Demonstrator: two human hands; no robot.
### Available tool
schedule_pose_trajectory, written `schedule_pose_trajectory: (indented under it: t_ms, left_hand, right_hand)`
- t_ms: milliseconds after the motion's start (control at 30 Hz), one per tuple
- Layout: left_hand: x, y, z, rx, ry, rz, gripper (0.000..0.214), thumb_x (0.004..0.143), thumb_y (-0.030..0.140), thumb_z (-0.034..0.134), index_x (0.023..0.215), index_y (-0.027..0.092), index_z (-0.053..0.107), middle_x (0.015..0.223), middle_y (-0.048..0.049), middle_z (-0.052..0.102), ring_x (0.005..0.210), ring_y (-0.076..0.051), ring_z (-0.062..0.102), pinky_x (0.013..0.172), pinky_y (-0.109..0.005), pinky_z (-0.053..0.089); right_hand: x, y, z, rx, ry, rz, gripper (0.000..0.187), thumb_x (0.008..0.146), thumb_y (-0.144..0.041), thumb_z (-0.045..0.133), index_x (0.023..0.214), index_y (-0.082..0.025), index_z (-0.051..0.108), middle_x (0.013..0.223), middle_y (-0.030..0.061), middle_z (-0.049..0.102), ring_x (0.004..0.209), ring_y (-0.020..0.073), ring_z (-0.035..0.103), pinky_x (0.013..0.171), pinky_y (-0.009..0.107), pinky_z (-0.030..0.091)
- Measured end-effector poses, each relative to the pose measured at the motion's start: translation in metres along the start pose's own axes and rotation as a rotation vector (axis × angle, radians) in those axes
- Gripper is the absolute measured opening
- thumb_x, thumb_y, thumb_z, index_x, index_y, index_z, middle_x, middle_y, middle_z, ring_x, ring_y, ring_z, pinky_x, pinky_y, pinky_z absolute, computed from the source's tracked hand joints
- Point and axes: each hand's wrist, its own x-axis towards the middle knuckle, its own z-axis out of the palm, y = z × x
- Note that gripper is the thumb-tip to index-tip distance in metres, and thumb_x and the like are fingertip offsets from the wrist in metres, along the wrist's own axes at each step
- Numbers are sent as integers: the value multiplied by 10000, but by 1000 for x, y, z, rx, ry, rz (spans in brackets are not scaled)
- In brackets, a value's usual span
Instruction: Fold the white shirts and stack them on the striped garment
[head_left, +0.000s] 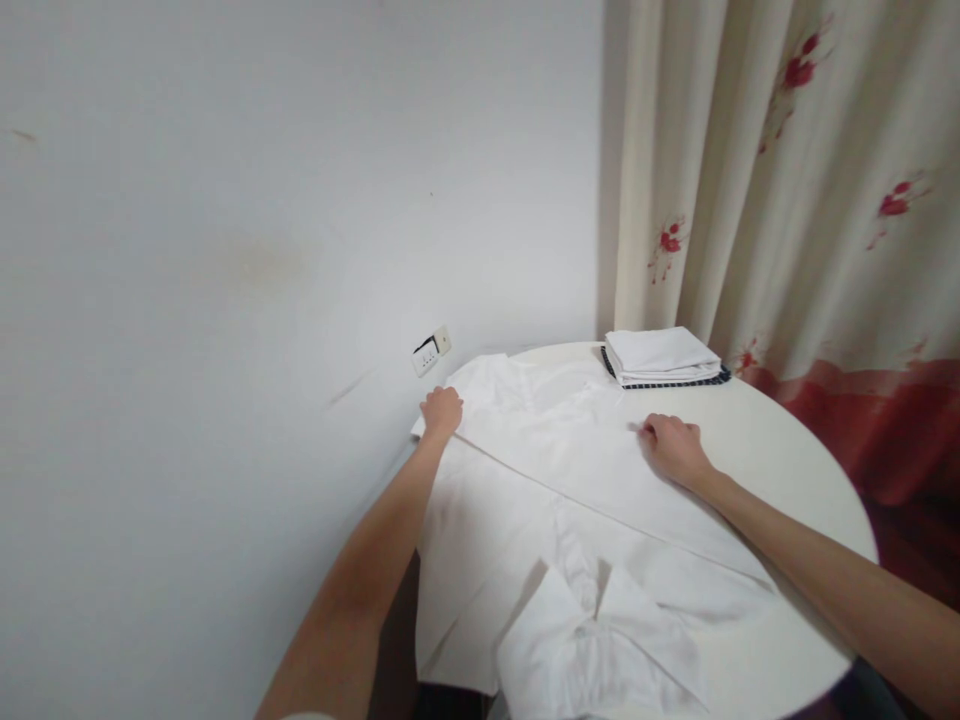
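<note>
A white collared shirt (502, 520) is spread over a round white table (795, 470), its collar (540, 610) towards me and partly past the near edge. One long fabric edge runs slantwise across it, with a layer of white cloth beyond. At the far left by the wall, my left hand (442, 410) is closed on the shirt's edge. My right hand (675, 450) is closed at the shirt's right side, fingertips curled on a bit of the fabric. The exact grip of both hands is partly hidden.
Folded white cloth (660, 350) lies on a dark checked cloth (675, 382) at the table's back right. A white wall (300, 200) with a socket (426, 357) borders the left. Behind the table's right side hangs a cream curtain (750, 200) with red flowers.
</note>
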Motion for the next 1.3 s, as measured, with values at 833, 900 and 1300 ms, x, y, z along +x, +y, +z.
schedule_pose_trajectory:
  t_ms: [833, 900, 1300]
  left_hand:
    - [-48, 48, 45, -217, -182, 265, 675, 942, 688, 307, 1540, 382, 373, 1664, -29, 234, 1502, -490, 76, 1079, -808, 84]
    - [-43, 48, 49, -221, -169, 266, 688, 926, 706, 325, 1531, 385, 392, 1654, -38, 265, 1494, -507, 88, 1060, -827, 89]
    - [-40, 49, 49, -185, -183, 268, 695, 929, 702, 322, 1540, 376, 380, 1654, -32, 266, 1496, -500, 109, 1072, -825, 110]
  right_hand:
    - [-48, 14, -11, 57, -230, -417, 619, 1041, -506, 302, 1550, -164, 378, 1631, 140, 287, 1520, 264, 227, 1223, 506, 203]
    - [-59, 30, -20, 47, -242, -390, 625, 1041, -514, 297, 1569, -184, 343, 1639, 129, 263, 1526, 262, 204, 1222, 527, 195]
    - [-143, 45, -67, 115, -284, -392, 534, 1058, -421, 305, 1580, -310, 318, 1658, 45, 223, 1531, 240, 184, 1229, 526, 182]
